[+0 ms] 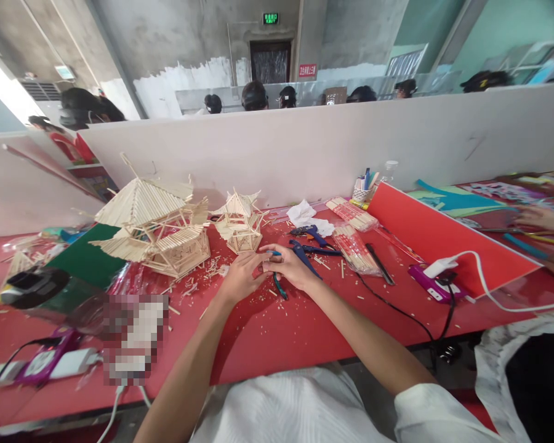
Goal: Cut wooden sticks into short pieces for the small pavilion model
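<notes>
My left hand [244, 275] and my right hand [287, 266] meet over the middle of the red table, in front of the small stick pavilion [239, 223]. Their bent fingertips come together; anything pinched there is too small or hidden to make out. Teal-handled pliers [281, 289] show partly beneath my right hand, and I cannot tell whether it touches them. To the left of my hands stands a larger pavilion [154, 224] of pale wooden sticks with a tiered, slatted roof. A blue-handled tool [305, 258] and a glue gun [311, 234] lie just beyond my right hand.
Packs of sticks [356, 249] lie right of the tools, near crumpled tissue [307, 216]. A red board [443, 240] leans beside a purple power strip [436, 286]. At left lies a dark-lidded bottle [55, 295]. Scraps litter the red table [277, 344]; a co-worker's hand [547, 221] shows far right.
</notes>
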### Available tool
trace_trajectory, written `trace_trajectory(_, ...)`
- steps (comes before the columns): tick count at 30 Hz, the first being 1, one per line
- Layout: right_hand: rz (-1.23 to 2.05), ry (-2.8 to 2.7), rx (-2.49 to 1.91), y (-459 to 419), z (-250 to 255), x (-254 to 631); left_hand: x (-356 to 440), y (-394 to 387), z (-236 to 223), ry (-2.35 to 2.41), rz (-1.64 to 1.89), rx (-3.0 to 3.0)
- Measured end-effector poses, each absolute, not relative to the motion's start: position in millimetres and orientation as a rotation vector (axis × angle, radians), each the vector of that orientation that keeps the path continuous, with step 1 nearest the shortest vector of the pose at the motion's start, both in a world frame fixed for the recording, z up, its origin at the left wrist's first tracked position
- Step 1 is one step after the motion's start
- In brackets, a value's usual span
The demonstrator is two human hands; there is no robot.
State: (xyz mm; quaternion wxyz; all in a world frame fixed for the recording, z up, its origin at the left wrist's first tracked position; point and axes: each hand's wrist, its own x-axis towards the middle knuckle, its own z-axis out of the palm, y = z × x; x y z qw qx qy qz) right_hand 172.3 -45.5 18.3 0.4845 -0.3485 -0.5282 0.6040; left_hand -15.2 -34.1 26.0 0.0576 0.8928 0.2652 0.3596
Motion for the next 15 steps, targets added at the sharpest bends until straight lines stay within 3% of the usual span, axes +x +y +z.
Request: trace_trajectory(15, 1.433, -1.240, -0.853, -46.0, 22.2, 171.7, -14.4, -34.6, 25.1, 0.778, 1.114, 2.706)
